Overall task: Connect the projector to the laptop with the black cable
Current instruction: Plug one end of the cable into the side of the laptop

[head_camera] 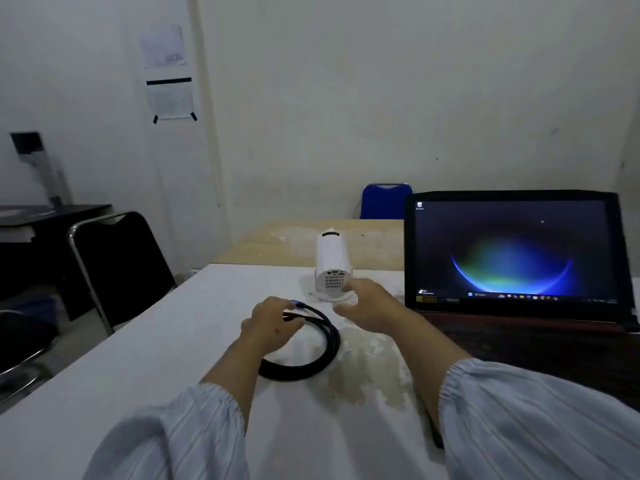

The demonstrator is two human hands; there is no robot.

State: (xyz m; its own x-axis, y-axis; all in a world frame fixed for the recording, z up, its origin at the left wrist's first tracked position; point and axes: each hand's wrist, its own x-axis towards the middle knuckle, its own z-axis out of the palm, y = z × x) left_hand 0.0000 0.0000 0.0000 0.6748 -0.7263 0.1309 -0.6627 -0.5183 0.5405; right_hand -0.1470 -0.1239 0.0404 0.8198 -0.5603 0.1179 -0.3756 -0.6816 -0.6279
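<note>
Figure: opening stage of the connection. The left hand [273,323] is lying over the near-left arc of the coiled black cable [311,355], fingers curled about the strands close to the blue-tipped plug [297,304]; whether it is actually pinching the plug is hard to tell at this angle. The right hand [363,308] is hovering with fingers spread and holding nothing, just in front of the white projector [331,263], whose rear panel with ports and vent grille is facing the wearer. The laptop [512,251] is standing open and lit to the right, well apart from the coil.

Likely hazards, as judged from this layout: the cable is lying wound in a loop, so lifting one end may be dragging the whole coil, snagging it on the projector's round base and tipping or turning the light unit. The ports are looking small and close together, so the plug may be offered to the wrong slot or upside down. The right hand is partly covering the panel's lower corner.

Surroundings: the white table [138,358] is showing a worn, stained patch beside the coil; a black folding chair [121,265] is standing at left, a blue chair [382,202] behind. Neither is obstructing the reach.
</note>
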